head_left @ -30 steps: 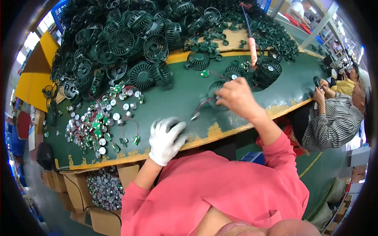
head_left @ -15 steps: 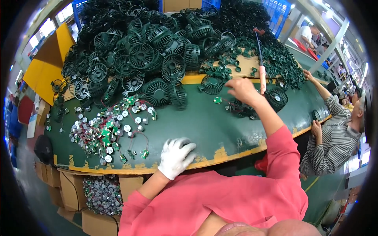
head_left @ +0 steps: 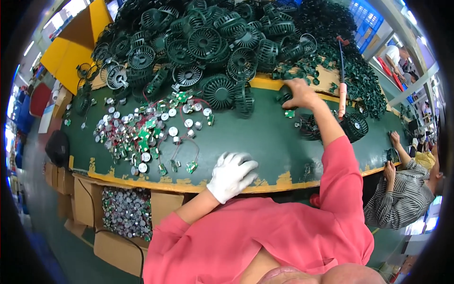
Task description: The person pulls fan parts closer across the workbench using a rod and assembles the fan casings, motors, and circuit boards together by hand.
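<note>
My left hand [head_left: 232, 177], in a white glove, rests on the green tabletop [head_left: 265, 142] by its front edge. Its fingers are loosely bent and a little apart, and nothing shows in them. Farther off to the right, my bare right hand [head_left: 302, 93] has its thumb and fingers around a dark green round fan cage [head_left: 284, 95], which the hand partly covers. Just below that hand lies a small green circuit board [head_left: 290, 113]. Left of the gloved hand spreads a pile of small silver motors with red wires and green boards [head_left: 142, 130].
A tall heap of green fan cages [head_left: 203, 42] fills the back, with small green plastic parts [head_left: 369, 80] to its right. A pink-handled rod [head_left: 342, 99] stands near more cages [head_left: 354, 127]. A cardboard box of motors [head_left: 126, 210] sits below the edge. A striped-shirted co-worker [head_left: 402, 189] works at right.
My right hand has reached forward onto the fan cage and closed around it. The view has shifted, so the table appears farther right. My left hand stays near the table edge.
</note>
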{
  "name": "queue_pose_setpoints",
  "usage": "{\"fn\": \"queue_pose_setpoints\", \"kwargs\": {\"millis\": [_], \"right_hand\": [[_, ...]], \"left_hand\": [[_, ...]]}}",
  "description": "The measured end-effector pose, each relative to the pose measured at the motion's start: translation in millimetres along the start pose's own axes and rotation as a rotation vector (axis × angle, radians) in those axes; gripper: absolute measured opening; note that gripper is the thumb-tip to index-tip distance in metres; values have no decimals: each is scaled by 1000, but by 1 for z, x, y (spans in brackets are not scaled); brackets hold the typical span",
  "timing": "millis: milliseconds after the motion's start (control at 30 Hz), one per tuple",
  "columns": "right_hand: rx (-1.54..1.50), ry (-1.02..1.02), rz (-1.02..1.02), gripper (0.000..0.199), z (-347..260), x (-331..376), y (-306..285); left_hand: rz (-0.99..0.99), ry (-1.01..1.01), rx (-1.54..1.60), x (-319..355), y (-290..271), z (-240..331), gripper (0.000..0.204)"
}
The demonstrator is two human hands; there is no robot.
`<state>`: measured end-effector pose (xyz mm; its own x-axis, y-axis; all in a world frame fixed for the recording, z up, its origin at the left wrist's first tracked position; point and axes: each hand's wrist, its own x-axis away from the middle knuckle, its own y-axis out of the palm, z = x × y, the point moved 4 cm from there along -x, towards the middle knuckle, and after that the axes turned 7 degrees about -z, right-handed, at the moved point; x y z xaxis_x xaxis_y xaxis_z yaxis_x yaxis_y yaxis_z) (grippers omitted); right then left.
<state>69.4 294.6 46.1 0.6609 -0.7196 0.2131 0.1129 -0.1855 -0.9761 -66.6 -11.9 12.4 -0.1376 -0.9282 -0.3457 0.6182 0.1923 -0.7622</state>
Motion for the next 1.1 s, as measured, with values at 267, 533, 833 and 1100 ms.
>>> {"fn": "queue_pose_setpoints", "kwargs": {"millis": [267, 533, 833, 1100], "right_hand": [[-1467, 159, 543, 86, 109, 33, -28], [-2040, -338, -88, 61, -56, 117, 39], [-916, -153, 143, 35, -60, 113, 76], [-973, -301, 128, 40, -68, 110, 81]], "left_hand": [[-18, 29, -19, 1, -2, 0, 26], [238, -76, 39, 13, -57, -10, 28], [45, -76, -359, -11, -104, -63, 29], [-168, -279, -611, -19, -93, -96, 25]]}}
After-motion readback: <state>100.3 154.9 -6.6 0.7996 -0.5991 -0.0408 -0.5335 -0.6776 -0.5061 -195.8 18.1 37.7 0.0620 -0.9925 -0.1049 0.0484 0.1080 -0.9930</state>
